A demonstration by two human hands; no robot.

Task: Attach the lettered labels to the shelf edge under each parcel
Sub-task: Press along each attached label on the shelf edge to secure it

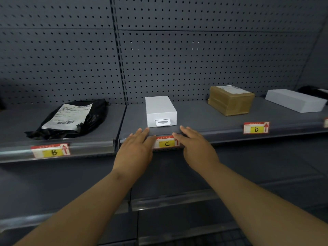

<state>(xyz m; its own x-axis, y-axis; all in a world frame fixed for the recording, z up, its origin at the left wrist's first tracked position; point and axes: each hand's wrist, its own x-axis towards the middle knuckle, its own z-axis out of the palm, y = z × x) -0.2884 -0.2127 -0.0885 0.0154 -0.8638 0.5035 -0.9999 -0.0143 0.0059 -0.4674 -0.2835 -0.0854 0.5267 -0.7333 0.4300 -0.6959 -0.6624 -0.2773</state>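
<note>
The C label (166,143) sits in the shelf edge strip (221,137) under a small white box (160,110). My left hand (136,148) lies flat against the strip at the label's left end, fingers straight. My right hand (193,144) lies flat at its right end, covering part of the red arrow. A B label (51,151) is on the left strip under a black mailer bag (71,119). A D label (256,128) is on the strip below a brown cardboard parcel (230,100).
A flat white box (294,100) lies at the far right with another label's edge (326,122) below it. A dark parcel (314,90) sits behind it. Grey pegboard backs the shelf. A lower shelf (168,201) runs beneath my forearms.
</note>
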